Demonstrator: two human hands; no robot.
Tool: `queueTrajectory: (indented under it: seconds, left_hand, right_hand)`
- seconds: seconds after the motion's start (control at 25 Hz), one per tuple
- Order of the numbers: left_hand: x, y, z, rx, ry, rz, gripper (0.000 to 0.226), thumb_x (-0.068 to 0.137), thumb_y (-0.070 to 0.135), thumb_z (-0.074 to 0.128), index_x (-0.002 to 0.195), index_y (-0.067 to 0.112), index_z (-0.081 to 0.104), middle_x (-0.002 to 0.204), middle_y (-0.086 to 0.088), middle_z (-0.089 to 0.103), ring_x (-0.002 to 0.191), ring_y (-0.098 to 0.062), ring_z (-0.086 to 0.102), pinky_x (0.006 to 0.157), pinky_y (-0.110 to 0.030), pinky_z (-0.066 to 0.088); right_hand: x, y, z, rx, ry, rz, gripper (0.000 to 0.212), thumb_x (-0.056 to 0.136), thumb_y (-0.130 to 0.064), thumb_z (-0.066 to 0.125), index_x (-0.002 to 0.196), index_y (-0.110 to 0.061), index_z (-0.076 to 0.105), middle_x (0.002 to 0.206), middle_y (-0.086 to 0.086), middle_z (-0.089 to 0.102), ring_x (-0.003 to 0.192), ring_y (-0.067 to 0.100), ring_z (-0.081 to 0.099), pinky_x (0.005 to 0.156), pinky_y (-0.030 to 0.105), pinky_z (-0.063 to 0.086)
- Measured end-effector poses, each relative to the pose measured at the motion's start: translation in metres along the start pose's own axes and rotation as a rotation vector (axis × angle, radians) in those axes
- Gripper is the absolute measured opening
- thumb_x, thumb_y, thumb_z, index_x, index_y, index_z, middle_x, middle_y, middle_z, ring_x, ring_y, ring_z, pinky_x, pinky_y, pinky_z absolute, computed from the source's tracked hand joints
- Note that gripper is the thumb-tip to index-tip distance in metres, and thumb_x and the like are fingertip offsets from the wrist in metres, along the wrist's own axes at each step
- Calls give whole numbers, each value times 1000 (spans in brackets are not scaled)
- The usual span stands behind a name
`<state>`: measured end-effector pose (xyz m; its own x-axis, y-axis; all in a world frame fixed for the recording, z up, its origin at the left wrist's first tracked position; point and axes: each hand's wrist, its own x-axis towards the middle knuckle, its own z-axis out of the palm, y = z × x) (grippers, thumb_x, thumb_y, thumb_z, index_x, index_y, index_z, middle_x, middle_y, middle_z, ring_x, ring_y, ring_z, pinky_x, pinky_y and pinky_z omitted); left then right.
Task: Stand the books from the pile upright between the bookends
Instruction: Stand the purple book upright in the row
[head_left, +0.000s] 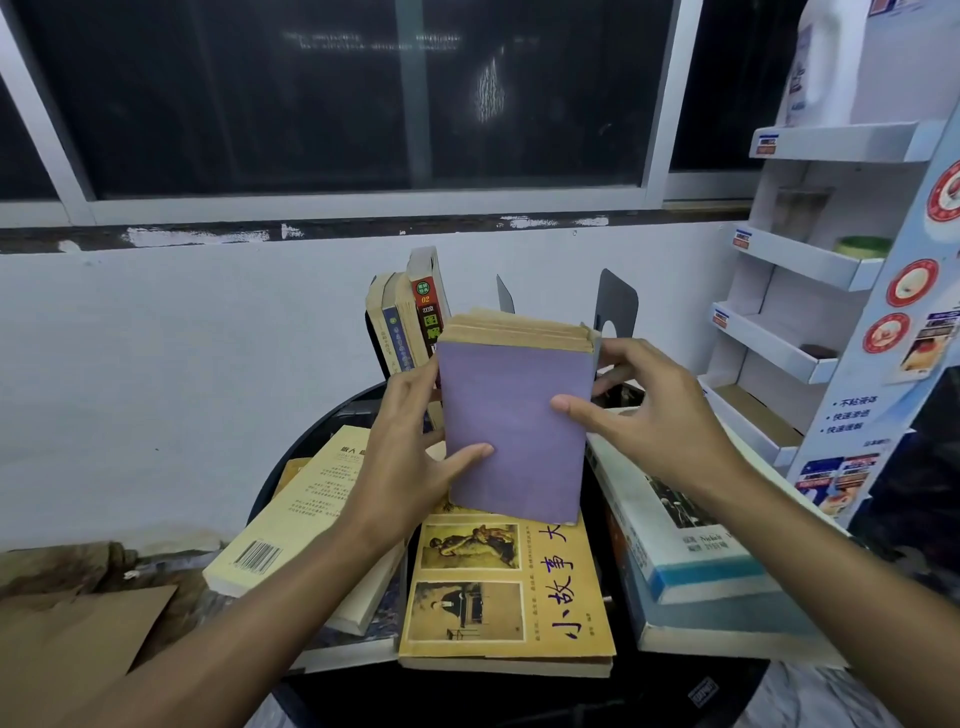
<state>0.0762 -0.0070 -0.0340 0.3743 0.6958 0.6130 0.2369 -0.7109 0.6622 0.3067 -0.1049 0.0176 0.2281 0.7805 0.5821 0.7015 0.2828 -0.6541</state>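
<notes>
I hold a purple-covered book (514, 431) upright above the pile, its yellowed page edges on top. My left hand (410, 447) grips its left edge with the thumb across the lower cover. My right hand (644, 410) grips its right edge. Behind it, three books (405, 322) stand leaning at the left, near a grey bookend (618, 306) and a thinner grey divider (505, 295). Loose books lie flat below: a yellow picture-cover book (509, 603), a pale yellow book (291, 519) and a blue-and-white stack (691, 561).
The books lie on a round black table (519, 701) against a white wall under a dark window. A white cardboard display rack (810, 291) stands at the right. Brown cardboard (72, 639) lies at the lower left.
</notes>
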Motion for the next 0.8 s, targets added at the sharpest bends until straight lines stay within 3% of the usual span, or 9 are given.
queueTrajectory:
  seconds: [0.24,0.4,0.52,0.64,0.8]
  left_hand:
    - [7,-6,0,8,-19,9,95,77,28,88,155,32,34,135,14,42,126,-2,48,86,-10,53]
    - [9,-9,1,-6,-32,7,93,77,27,87,153,35,34,134,14,42,126,0,48,85,-9,53]
    - [10,-10,0,-11,-35,2,93,77,27,87,152,38,33,134,14,41,126,0,48,86,-10,53]
    - [13,-11,-1,-11,-59,-1,92,78,27,86,153,36,35,135,15,42,125,2,48,86,-13,55]
    - [29,-14,-12,116,-87,26,89,78,35,85,153,32,38,139,13,44,122,-3,52,92,-30,59]
  right_hand:
    - [26,-8,-9,-15,-190,59,49,71,-49,85,107,-31,59,102,-16,72,87,-7,67,69,7,49]
    - [31,-9,-7,-40,-201,52,46,73,-46,85,108,-28,60,99,-14,73,85,-5,68,68,8,48]
    - [31,-10,-4,-61,-173,33,44,75,-44,84,106,-25,61,97,-12,74,85,-1,69,72,18,52]
    - [25,-12,-2,-63,-126,29,40,76,-40,85,106,-28,61,100,-17,73,88,-6,68,72,9,51]
    - [22,-15,2,-133,-27,25,41,75,-43,83,105,-27,61,93,-16,72,86,-5,66,70,12,51]
